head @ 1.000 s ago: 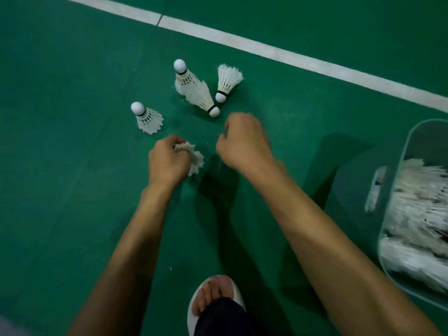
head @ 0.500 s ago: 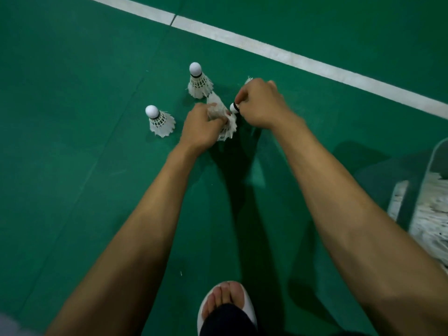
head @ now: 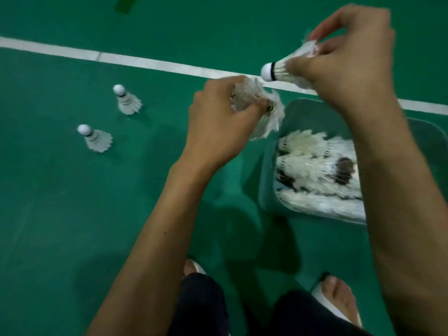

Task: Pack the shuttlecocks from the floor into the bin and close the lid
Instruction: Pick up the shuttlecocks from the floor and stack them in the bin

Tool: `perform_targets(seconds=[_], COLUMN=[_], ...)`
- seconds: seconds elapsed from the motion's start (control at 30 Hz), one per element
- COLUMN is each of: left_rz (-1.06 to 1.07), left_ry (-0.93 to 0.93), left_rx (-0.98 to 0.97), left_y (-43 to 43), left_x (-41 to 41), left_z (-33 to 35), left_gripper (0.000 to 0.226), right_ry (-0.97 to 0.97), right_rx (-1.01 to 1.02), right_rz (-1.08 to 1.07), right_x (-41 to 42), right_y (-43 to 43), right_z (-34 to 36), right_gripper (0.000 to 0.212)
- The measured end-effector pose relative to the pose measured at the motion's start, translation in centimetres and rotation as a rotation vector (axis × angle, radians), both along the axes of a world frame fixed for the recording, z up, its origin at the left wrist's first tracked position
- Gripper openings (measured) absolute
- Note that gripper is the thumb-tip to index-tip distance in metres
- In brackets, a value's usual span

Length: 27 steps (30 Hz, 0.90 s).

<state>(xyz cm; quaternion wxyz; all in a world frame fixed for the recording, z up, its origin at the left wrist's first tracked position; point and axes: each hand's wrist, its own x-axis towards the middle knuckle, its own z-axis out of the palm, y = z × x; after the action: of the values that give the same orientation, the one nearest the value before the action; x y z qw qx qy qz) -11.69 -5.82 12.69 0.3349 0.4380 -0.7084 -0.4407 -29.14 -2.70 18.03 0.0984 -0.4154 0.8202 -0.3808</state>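
I see the bin (head: 268, 170) on the floor (head: 60, 226), stuffed w/ packed shuttlecocks (head: 315, 166). Over the bin's far edge the right hand (head: 344, 64) pinches a single shuttlecock (head: 286, 69) by its feathers, cork pointing left. At the bin's far-left corner the left hand (head: 218, 124) has fingers curled round a feather bunch (head: 261, 112). Well left of the bin, far shuttlecock (head: 126, 100) & near shuttlecock (head: 97, 139) stand cork-up

— What sort of place is this?
— A badminton court: green sports flooring (head: 60, 214), a white boundary line (head: 145, 63), feather shuttlecocks (head: 95, 139) standing on that floor, a bin (head: 268, 170) full of more
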Motion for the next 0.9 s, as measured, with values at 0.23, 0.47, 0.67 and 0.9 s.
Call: perform_targets(seconds=[0.23,0.47,0.67,0.9], left_rz=[-0.201,-0.141,-0.271,-0.414], left_ry=[-0.186,-0.481,-0.713,-0.876], left_rx=[-0.139,-0.022,0.034,0.11], left_y=[8.6,10.3,9.2,8.7], left_x=[-10.7,-13.4,-11.8,-12.0], left_z=[0.0,-3.6,-4.2,-5.6], left_gripper=[0.029,0.038,0.019,0.006], right_ry=[0.081,0.184,0.068,-0.755], right_rx=[0.252,0.603,0.519,0.25], right_rz=[-0.44,-0.554,-0.529,-0.679], right_x=[-10.9,-11.6,-11.7,-14.4], right_y=[15.1,18.6,17.7,16.5], right_z=[-1.8,-7.3,-9.9,-13.7], right_gripper=[0.024,0.029,0.024,0.025])
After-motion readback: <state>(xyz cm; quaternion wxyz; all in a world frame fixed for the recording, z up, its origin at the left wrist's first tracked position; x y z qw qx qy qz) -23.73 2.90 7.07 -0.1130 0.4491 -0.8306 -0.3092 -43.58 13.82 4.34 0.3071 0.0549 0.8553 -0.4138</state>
